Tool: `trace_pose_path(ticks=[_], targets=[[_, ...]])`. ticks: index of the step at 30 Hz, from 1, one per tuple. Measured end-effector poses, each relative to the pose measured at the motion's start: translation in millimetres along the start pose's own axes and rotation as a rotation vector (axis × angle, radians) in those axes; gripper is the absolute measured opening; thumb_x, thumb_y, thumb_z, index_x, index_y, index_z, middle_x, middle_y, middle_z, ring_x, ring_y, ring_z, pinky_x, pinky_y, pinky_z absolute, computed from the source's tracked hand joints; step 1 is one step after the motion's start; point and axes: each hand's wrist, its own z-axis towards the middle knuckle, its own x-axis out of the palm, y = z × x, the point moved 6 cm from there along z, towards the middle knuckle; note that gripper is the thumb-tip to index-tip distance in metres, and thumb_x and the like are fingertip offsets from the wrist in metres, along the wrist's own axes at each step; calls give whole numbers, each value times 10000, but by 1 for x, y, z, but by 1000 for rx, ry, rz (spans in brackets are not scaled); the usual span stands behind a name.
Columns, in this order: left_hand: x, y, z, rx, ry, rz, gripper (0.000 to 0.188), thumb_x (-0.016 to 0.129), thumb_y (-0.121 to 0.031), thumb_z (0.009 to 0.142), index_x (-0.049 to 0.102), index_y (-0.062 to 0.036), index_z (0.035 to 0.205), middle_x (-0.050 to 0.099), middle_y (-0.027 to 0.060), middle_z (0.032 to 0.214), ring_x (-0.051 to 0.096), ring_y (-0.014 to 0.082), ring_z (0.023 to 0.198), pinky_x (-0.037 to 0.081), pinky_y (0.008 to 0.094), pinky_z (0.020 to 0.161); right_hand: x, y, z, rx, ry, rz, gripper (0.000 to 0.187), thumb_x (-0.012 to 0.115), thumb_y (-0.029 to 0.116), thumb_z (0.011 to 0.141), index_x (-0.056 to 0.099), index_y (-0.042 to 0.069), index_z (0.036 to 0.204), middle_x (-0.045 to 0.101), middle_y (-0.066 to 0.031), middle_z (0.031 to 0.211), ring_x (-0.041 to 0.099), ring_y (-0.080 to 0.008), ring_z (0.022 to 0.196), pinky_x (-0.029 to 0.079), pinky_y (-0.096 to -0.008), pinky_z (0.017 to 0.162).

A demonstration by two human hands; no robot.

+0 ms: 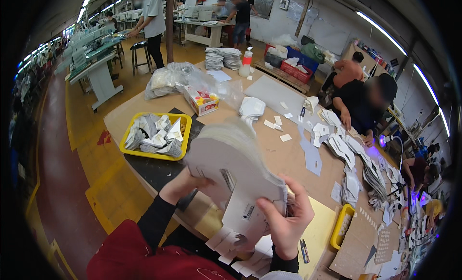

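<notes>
Between my two hands I hold a thick stack of curved white-grey cut pieces [226, 159], lifted above the table and slightly blurred at its far edge. My left hand [188, 184] grips the stack's left side, its fingertips hidden behind the pieces. On the right edge, my right hand [288, 212] is closed with the thumb on the face and the fingers behind. A small printed label [248, 211] shows on the top piece. White tabs [228, 244] hang at the lower end of the stack.
A yellow tray [126, 147] of cut pieces stands left, near a tissue box [202, 101] and a plastic bag [168, 80]. Snips [304, 251] lie by my right hand. A smaller yellow tray [339, 232] and piled pieces [346, 155] line the right, where a co-worker [358, 97] leans in.
</notes>
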Motion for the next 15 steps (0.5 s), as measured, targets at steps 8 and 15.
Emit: trace_pose_path(ticks=[8,15], targets=[[-18,-44,66,-84,-132,477,455,788,-265,838,649,39,1147,713,72,952,666,105,801,527,260,701,-28,-29,17,87,42,-421,541,730,96,845,543,52,1351,577,-136,1352,595,-238,1122,484,-357,953],[-29,-36,86,356,-284,1429,462,737,-196,820,627,38,1204,680,219,1091,659,338,1012,505,388,887,-125,-100,-94,404,-17,-756,515,686,164,896,510,0,1351,564,-229,1318,516,-391,1268,431,-421,1040]])
